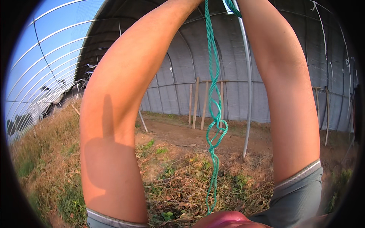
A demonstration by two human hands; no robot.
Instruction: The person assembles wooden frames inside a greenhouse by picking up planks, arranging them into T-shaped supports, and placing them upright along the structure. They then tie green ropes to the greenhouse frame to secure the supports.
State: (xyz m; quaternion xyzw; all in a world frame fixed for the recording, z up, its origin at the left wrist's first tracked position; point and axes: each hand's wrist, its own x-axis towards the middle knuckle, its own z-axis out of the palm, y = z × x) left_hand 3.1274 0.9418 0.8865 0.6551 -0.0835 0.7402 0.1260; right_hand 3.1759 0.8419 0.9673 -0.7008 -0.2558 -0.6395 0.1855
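Observation:
Both my arms are raised, the left arm (118, 95) and the right arm (289, 83) running up past the top edge. My left hand and my right hand lie beyond that edge, so their fingers and anything in them are hidden. Between the arms hangs a green twisted rope (213, 57), its upper end leaving the picture close to my wrists. Lower down, its strands loop and cross in a loose tangle (217, 133), then trail on as thin ends. A second piece of green rope (233, 7) shows beside my right wrist.
A slanting metal pole (247, 76) stands just behind the rope. Wooden stakes (196, 102) lean near the grey sheet wall (235, 98) of a hooped greenhouse. Bare metal hoops (45, 38) arch at left. Dry grass and vines (178, 190) cover the ground.

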